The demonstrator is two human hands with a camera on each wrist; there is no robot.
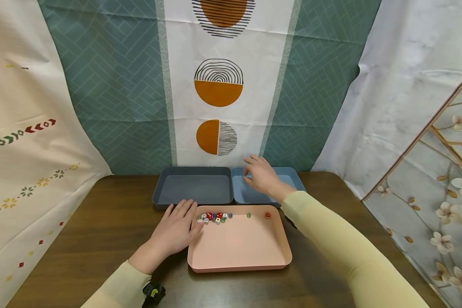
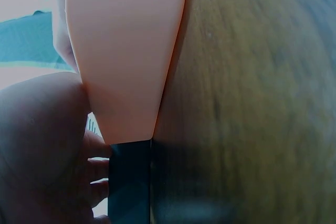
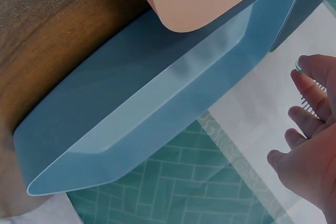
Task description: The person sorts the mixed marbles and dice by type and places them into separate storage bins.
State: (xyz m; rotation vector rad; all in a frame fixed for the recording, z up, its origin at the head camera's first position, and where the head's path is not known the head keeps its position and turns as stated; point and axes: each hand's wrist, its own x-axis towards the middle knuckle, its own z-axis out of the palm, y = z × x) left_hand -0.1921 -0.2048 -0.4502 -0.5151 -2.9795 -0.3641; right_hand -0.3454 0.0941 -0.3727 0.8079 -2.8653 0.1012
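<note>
The right hand (image 1: 259,174) is raised over the blue tray (image 1: 250,196), far right; a tiny greenish-white piece (image 3: 298,66) is pinched between its thumb and forefinger, mostly covered by the tips, so its shape cannot be made out. Part of that tray is hidden by the hand. The left hand (image 1: 175,229) is laid at the pink tray's (image 1: 238,252) far left corner, fingers nearly straight and slightly spread; the near edge of the grey tray (image 1: 194,186), far left, is overlapped by its fingertips. Beside its thumb, dice (image 1: 219,216) in red, white, blue and green are crowded; their pips are too small to read. A green piece (image 1: 248,215) and a red die (image 1: 267,215) are set apart to the right. In the left wrist view, the pink tray's contents are hidden by its wall.
</note>
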